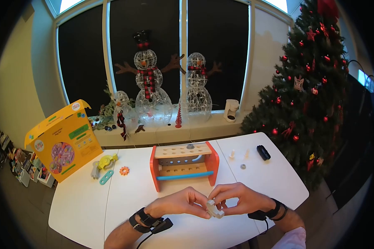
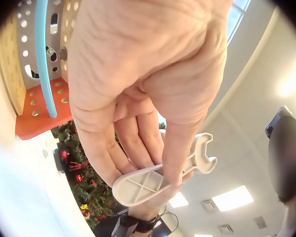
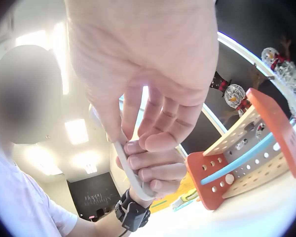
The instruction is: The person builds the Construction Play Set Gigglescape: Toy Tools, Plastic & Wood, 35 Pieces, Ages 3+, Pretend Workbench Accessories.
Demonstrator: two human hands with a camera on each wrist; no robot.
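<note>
— Pinching a pale toy wrench (image 2: 147, 185), your left hand (image 1: 180, 203) sits low in the middle of the head view.
— And the other one?
— Your right hand (image 1: 243, 201) grips the same wrench, so both are clamped on it, over the white table (image 1: 79, 207).
— What lies past them?
— At centre you face a toy workbench (image 1: 173, 151) with red-orange sides and a blue bar (image 1: 186, 176) across its front. Left of it lie a teal strip (image 1: 106, 177), an orange gear (image 1: 124, 171) and a yellow-green piece (image 1: 105, 161); right of it, a grey nut (image 1: 243, 166) and a small black object (image 1: 263, 152).
— And farther off?
— Left of frame, a yellow box (image 1: 77, 139) stands open. Behind, a decorated tree (image 1: 307, 93) fills the upper right, and wire snowmen (image 1: 153, 101) stand before dark windows (image 1: 85, 54), top centre.
</note>
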